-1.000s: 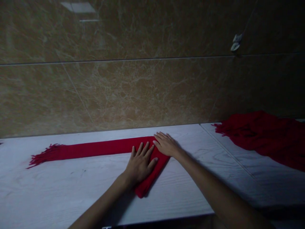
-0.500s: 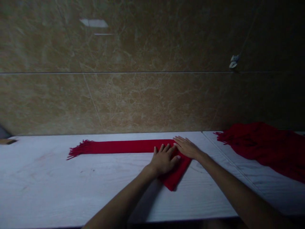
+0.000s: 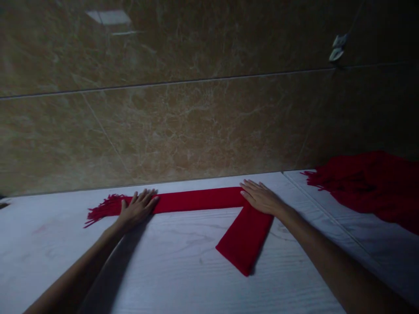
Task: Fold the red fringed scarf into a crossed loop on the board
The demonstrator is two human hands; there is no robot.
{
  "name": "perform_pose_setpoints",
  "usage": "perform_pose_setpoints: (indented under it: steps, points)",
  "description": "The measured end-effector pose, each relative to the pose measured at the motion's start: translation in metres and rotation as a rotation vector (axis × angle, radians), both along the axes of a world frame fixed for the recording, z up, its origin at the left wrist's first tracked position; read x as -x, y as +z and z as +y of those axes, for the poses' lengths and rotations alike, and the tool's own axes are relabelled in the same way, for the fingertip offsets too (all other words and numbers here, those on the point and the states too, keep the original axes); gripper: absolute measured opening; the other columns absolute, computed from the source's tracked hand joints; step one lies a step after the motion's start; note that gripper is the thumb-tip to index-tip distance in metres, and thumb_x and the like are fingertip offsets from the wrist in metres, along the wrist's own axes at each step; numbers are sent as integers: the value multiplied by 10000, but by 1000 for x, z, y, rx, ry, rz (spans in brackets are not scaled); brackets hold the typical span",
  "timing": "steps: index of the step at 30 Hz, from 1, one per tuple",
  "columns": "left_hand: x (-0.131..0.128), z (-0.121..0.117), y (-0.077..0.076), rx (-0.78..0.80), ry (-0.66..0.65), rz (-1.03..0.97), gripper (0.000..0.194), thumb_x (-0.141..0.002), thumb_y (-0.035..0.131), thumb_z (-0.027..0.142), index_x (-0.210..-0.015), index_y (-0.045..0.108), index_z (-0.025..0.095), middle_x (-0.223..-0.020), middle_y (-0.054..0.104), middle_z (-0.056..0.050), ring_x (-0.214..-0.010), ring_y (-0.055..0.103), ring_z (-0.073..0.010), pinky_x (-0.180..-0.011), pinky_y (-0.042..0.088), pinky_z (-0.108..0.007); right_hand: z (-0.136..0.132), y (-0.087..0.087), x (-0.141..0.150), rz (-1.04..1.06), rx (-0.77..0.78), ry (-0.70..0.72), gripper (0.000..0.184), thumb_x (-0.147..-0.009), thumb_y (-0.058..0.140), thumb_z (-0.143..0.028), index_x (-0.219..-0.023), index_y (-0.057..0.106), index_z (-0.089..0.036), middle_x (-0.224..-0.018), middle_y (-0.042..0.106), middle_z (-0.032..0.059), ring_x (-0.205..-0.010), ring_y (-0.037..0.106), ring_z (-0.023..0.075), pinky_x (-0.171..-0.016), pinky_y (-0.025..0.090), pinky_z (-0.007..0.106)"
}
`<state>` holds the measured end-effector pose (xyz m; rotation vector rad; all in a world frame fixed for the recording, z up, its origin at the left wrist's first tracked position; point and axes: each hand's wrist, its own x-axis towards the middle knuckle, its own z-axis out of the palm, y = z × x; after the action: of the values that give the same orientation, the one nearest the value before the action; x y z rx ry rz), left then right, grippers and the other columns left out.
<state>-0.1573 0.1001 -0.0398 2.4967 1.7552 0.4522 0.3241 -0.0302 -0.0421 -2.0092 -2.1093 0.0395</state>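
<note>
A red scarf [image 3: 199, 199] lies on the white wood-grain table, a long narrow strip running left to right beside the wall. Its fringe spreads at the left end. At the right it bends into a wider folded panel that slants toward me. My left hand [image 3: 139, 207] rests on the strip near the fringe, fingers spread. Over the bend lies my right hand [image 3: 260, 196], flat with its fingers stretched out, touching the fabric. Neither hand grips the cloth.
Another heap of red fringed fabric [image 3: 369, 183] lies at the right, past a seam in the tabletop [image 3: 321, 207]. A brown marbled tile wall [image 3: 196, 131] rises behind the table. On it is a small white fitting [image 3: 338, 47]. A dark object [image 3: 3, 205] shows at the far left edge.
My left hand has slid left along the strip from the bend to near the fringe, uncovering the slanted panel. My right hand stays at the bend. The camera view has tilted slightly.
</note>
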Motion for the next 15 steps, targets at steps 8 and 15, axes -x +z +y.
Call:
perform_pose_setpoints:
  steps: [8, 15]
  points:
    - [60, -40, 74, 43, 559, -106, 547, -970, 353, 496, -992, 761, 133, -985, 782, -181, -998, 749, -370, -804, 557, -378, 8, -13, -8, -2, -139, -8, 613, -1052, 328, -461, -1553, 580, -214, -1657, 500, 113, -1573, 405, 292, -1297, 273, 571]
    - [42, -53, 64, 82, 629, -75, 452, -842, 581, 621, -649, 638, 216, -601, 657, -129, -873, 741, -404, -747, 560, -418, 10, -15, -10, 66, -180, -3, 582, -1040, 339, -457, -1487, 649, -249, -1621, 549, 111, -1544, 452, 305, -1274, 322, 592]
